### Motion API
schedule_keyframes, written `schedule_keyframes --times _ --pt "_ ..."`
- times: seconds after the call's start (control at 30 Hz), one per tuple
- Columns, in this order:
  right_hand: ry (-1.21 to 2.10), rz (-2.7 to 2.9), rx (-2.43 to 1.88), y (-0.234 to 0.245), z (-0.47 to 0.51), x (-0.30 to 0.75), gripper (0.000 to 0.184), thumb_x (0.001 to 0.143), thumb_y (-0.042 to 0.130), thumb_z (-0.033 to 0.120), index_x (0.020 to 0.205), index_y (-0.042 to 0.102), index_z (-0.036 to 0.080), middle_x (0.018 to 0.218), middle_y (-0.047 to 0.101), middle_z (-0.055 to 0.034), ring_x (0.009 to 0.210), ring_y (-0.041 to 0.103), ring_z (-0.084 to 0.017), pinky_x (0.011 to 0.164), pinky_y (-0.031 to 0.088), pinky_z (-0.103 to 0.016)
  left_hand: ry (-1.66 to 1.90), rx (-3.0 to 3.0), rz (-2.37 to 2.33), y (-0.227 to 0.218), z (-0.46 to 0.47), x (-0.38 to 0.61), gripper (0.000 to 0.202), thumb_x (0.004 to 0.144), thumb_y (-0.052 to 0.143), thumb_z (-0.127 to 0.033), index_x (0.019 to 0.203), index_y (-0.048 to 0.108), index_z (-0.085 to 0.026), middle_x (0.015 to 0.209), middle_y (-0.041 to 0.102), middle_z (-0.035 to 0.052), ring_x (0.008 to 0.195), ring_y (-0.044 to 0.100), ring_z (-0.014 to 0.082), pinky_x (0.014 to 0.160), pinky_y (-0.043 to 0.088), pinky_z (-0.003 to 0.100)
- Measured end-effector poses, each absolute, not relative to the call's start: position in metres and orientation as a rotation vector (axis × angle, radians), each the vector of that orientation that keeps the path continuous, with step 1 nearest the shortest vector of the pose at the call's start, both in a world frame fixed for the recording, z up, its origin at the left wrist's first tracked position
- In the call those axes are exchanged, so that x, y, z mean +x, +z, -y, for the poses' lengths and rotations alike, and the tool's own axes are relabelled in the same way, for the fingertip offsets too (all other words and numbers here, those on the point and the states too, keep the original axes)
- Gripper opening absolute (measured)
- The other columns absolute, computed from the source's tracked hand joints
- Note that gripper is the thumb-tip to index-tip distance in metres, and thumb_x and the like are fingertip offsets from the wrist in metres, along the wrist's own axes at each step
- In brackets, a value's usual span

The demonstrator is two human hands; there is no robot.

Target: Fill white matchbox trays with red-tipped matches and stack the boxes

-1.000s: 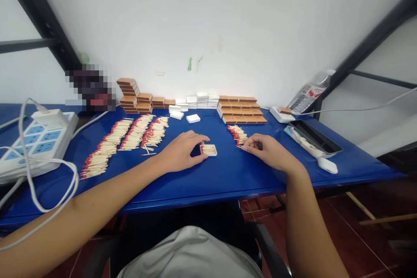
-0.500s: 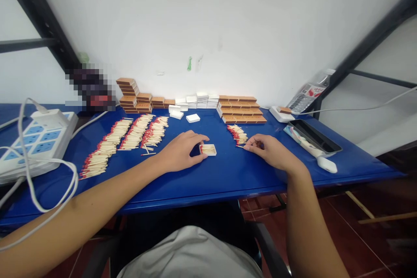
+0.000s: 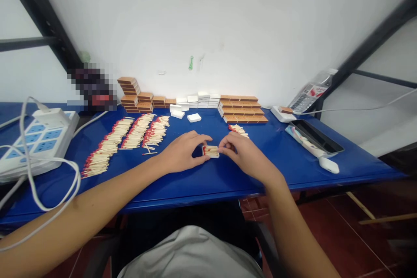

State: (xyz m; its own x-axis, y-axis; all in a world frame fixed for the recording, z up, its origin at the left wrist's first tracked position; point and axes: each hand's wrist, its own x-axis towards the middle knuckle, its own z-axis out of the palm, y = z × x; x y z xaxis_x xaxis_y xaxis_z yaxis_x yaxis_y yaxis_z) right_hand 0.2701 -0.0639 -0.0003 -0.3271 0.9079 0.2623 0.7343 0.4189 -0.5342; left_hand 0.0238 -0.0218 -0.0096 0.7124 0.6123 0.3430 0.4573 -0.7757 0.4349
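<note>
Between the thumb and fingers of my left hand [image 3: 186,152] is a small white matchbox tray [image 3: 214,156], held by its left end on the blue table. Red-headed matches lie inside it, heads to the left. My right hand [image 3: 243,154] is at the tray's right end, thumb and forefinger pinched on a match that is mostly hidden by the fingertips. Behind that hand, a small pile of matches [image 3: 239,130] is partly covered. Three long rows of matches [image 3: 112,143] lie to the left of my left hand.
Brown matchboxes [image 3: 243,110] are stacked by the wall, with more brown boxes [image 3: 130,97] at left and white trays [image 3: 203,100] between. A power strip [image 3: 42,139] with loose cables lies left. At right are a plastic bottle [image 3: 312,91], a black tray [image 3: 316,137] and a white case [image 3: 329,165].
My right hand has moved left from the small match pile to the tray's right end. My left hand still holds the tray in nearly the same place.
</note>
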Motion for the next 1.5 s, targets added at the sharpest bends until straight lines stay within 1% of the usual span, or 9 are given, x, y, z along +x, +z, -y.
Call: schedule_keyframes --times 0.13,0.27,0.5,0.63,0.8,1.07,1.2,1.37,1.5 --pt "0.482 2.188 -1.365 -0.008 0.064 0.256 0.01 0.102 0.06 0.026 0.095 0.067 0.022 0.093 0.059 -0.0023 0.078 0.056 -0.017 0.071 0.043 -0.032 0.675 2.617 -0.85 -0.012 0.02 0.023 0.045 0.095 0.073 -0.037 0.136 0.062 -0.023 0.112 0.071 0.0082 0.107 0.065 0.0272 0.092 0.054 0.041" --pt "0.497 2.172 -1.375 -0.003 0.064 0.266 0.014 0.102 0.062 0.034 0.096 0.068 0.023 0.089 0.062 -0.0017 0.077 0.057 -0.018 0.071 0.044 -0.032 0.671 2.607 -0.862 -0.012 0.021 0.023 0.048 0.094 0.074 -0.036 0.139 0.061 -0.023 0.114 0.07 0.0085 0.108 0.065 0.0269 0.094 0.054 0.041" --pt "0.147 1.945 -1.659 -0.005 0.056 0.348 0.022 0.098 0.064 0.041 0.088 0.07 0.021 0.086 0.066 -0.005 0.076 0.057 -0.021 0.072 0.043 -0.035 0.66 2.687 -0.802 -0.006 0.021 0.019 0.054 0.095 0.074 -0.047 0.139 0.062 -0.019 0.122 0.07 0.0112 0.119 0.06 0.0297 0.105 0.052 0.046" --pt "0.24 1.952 -1.667 -0.018 0.05 0.376 0.028 0.093 0.069 0.05 0.094 0.074 0.022 0.086 0.066 -0.0052 0.078 0.058 -0.021 0.074 0.046 -0.036 0.661 2.708 -0.806 -0.006 0.018 0.015 0.047 0.095 0.073 -0.047 0.132 0.067 -0.019 0.122 0.07 0.011 0.118 0.06 0.0293 0.105 0.052 0.047" --pt "0.354 1.97 -1.644 -0.022 0.046 0.374 0.037 0.093 0.066 0.057 0.086 0.073 0.022 0.084 0.066 -0.0052 0.076 0.056 -0.021 0.073 0.045 -0.036 0.661 2.691 -0.833 -0.007 0.014 0.013 0.043 0.096 0.071 -0.048 0.129 0.069 -0.021 0.122 0.071 0.0096 0.117 0.061 0.0279 0.104 0.053 0.045" --pt "0.469 2.014 -1.625 -0.016 0.054 0.379 0.037 0.096 0.06 0.058 0.088 0.069 0.023 0.086 0.066 -0.0046 0.077 0.056 -0.021 0.071 0.044 -0.034 0.663 2.713 -0.806 -0.007 0.015 0.012 0.043 0.097 0.07 -0.048 0.13 0.068 -0.021 0.12 0.071 0.0094 0.116 0.061 0.0278 0.102 0.053 0.044" --pt "0.424 2.016 -1.616 -0.019 0.05 0.381 0.035 0.096 0.061 0.056 0.089 0.07 0.023 0.085 0.063 -0.0038 0.076 0.054 -0.02 0.071 0.043 -0.034 0.642 2.709 -0.813 -0.007 0.015 0.012 0.043 0.098 0.069 -0.05 0.13 0.068 -0.021 0.12 0.071 0.0097 0.115 0.062 0.0281 0.102 0.053 0.045" --pt "0.369 2.01 -1.575 -0.024 0.043 0.376 0.034 0.094 0.066 0.056 0.1 0.073 0.023 0.081 0.059 -0.0029 0.073 0.053 -0.02 0.07 0.042 -0.034 0.644 2.703 -0.826 -0.007 0.014 0.011 0.043 0.098 0.068 -0.05 0.13 0.068 -0.021 0.12 0.072 0.0098 0.114 0.062 0.0279 0.101 0.053 0.045" --pt "0.366 2.024 -1.58 -0.024 0.042 0.375 0.035 0.095 0.064 0.057 0.096 0.073 0.023 0.081 0.059 -0.0026 0.071 0.052 -0.019 0.069 0.041 -0.034 0.647 2.698 -0.822 -0.006 0.014 0.011 0.043 0.098 0.068 -0.05 0.13 0.068 -0.021 0.12 0.072 0.0101 0.115 0.062 0.0282 0.102 0.053 0.046"
